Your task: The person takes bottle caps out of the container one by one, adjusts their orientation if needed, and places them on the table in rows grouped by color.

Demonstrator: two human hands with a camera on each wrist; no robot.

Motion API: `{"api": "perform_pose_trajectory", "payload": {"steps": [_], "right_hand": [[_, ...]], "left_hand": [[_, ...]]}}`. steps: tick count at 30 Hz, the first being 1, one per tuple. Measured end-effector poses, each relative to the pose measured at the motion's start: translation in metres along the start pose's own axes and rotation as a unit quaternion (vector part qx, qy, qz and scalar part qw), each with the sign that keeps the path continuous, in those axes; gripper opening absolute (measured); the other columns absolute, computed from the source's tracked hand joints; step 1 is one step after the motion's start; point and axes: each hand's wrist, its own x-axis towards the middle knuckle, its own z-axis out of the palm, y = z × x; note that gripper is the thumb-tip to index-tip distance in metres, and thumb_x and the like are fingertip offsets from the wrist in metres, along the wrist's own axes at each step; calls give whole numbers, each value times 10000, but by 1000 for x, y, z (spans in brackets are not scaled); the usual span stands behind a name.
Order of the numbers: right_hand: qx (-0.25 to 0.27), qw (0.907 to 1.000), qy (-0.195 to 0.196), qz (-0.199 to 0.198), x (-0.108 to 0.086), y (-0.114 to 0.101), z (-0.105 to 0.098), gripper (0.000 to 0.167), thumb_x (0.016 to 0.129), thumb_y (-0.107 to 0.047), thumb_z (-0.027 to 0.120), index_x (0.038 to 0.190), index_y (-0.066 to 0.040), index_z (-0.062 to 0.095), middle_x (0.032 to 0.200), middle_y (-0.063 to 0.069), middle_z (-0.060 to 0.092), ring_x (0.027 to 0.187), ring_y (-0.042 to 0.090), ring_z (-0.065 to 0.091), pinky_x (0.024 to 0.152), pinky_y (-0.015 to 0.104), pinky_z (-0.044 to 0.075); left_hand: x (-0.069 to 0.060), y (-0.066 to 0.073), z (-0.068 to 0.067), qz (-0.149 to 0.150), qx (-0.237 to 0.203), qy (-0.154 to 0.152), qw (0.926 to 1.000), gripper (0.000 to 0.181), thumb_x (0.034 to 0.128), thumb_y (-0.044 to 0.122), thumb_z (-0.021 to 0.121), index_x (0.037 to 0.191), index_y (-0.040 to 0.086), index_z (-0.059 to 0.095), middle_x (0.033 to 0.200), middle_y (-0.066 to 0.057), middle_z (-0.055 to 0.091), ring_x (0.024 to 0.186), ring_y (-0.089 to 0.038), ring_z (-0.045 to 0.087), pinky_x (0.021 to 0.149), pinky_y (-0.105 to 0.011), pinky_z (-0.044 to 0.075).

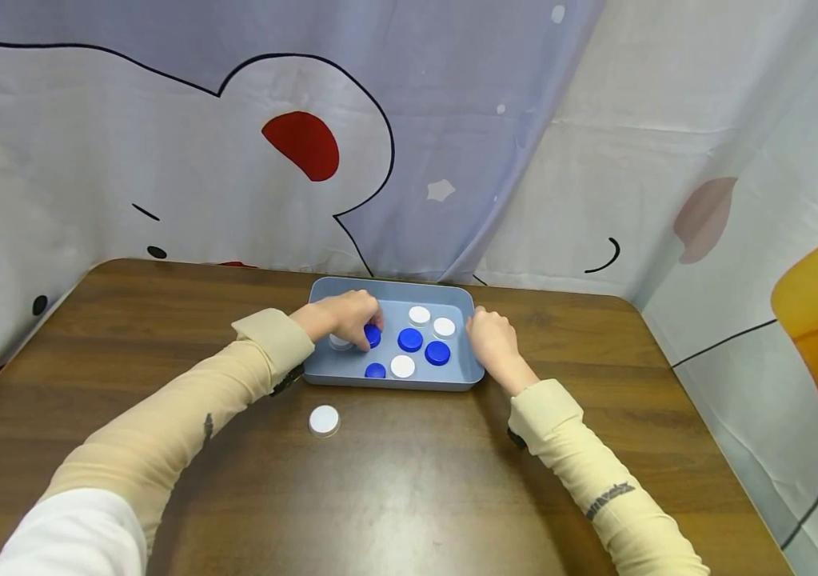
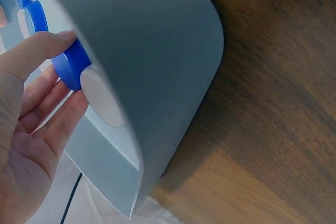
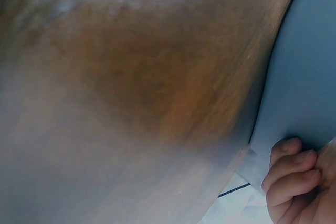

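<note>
My left hand reaches into the left side of a shallow blue-grey tray. It pinches a blue plastic cap between thumb and fingers, as the left wrist view shows. Right beside that cap, a white cap leans near the tray wall. Other blue caps and white caps lie flat on the tray floor. At the tray's right end, my right hand holds the rim with curled fingers; its thumb is hidden in the right wrist view.
One white cap lies on the brown wooden table, in front of the tray's left part. A patterned curtain hangs behind the table's far edge and along its right side.
</note>
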Motion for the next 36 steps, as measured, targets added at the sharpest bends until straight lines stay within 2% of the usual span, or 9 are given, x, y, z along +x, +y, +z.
{"api": "perform_pose_trajectory", "payload": {"steps": [13,19,27,36], "right_hand": [[30,9999,91,-53,0,1,0,284,966,-198,501,993,64,608,956,302,677,875,469,659,710,538,535],[46,9999,98,-23,0,2,1,279,964,-199,506,996,57,612,961,295,681,877,465,661,711,533,536],[12,10000,75,-21,1,2,0,279,966,-200,506,998,58,609,963,293,681,883,463,660,717,530,537],[-11,9999,133,-64,3,1,0,275,962,-196,513,984,61,607,952,299,680,870,466,660,711,531,537]], "left_hand": [[3,-1,1,58,41,163,9998,266,735,193,802,956,78,709,903,-31,698,801,-130,597,762,-275,526],[3,1,-5,138,91,312,9994,300,727,191,806,982,60,718,922,-49,710,813,-138,610,774,-287,535],[-2,2,-13,248,168,522,9982,334,727,186,795,1016,36,720,956,-62,722,833,-147,603,795,-301,534],[-10,1,-19,184,138,496,9985,357,737,206,798,1039,35,716,1003,-84,721,891,-171,642,834,-321,551]]}}
